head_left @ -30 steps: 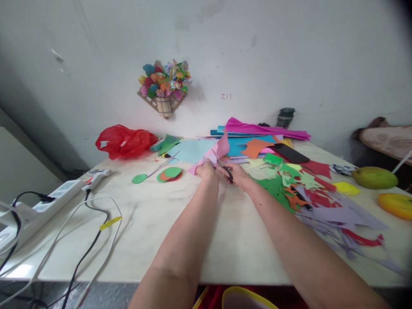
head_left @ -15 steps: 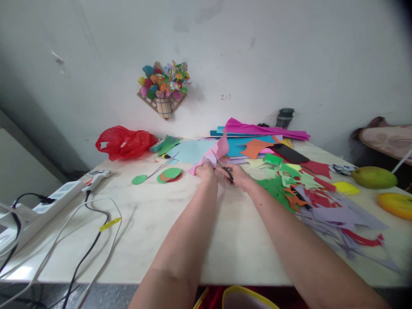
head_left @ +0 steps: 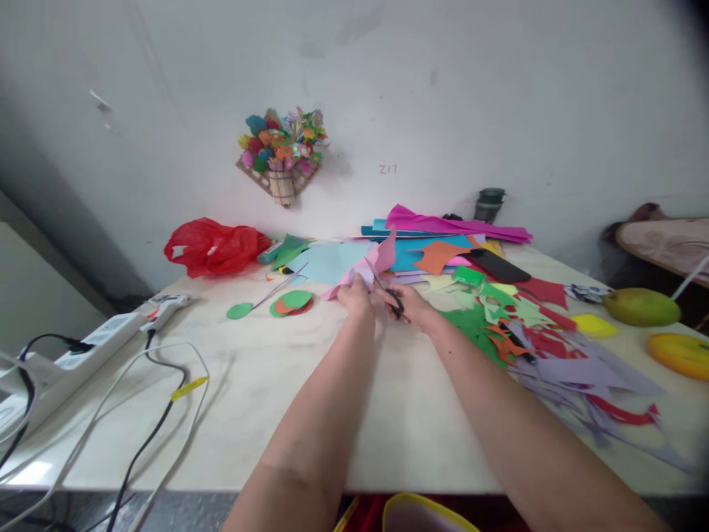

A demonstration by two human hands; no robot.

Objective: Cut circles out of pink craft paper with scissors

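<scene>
My left hand (head_left: 355, 295) is closed on a pink sheet of paper (head_left: 383, 256), which curls up above my fingers. In my right hand (head_left: 410, 304) is a pair of scissors (head_left: 394, 300) with dark handles, its blades pointing up and left against the pink paper. Both hands are close together over the middle of the table. Just left of them lies a small pile of green and orange paper discs (head_left: 292, 301). A single green disc (head_left: 239, 310) rests further left, touching a thin stick (head_left: 277, 287).
Paper scraps (head_left: 576, 362) in several colours cover the right side, near a mango (head_left: 641, 307) and a black phone (head_left: 498, 264). A red plastic bag (head_left: 216, 247) sits at the back left. A power strip (head_left: 100, 343) and cables run along the left edge.
The pink paper's raised tip has shifted slightly right, and more of the sheet shows folded near the scissors. Both hands stay in nearly the same place.
</scene>
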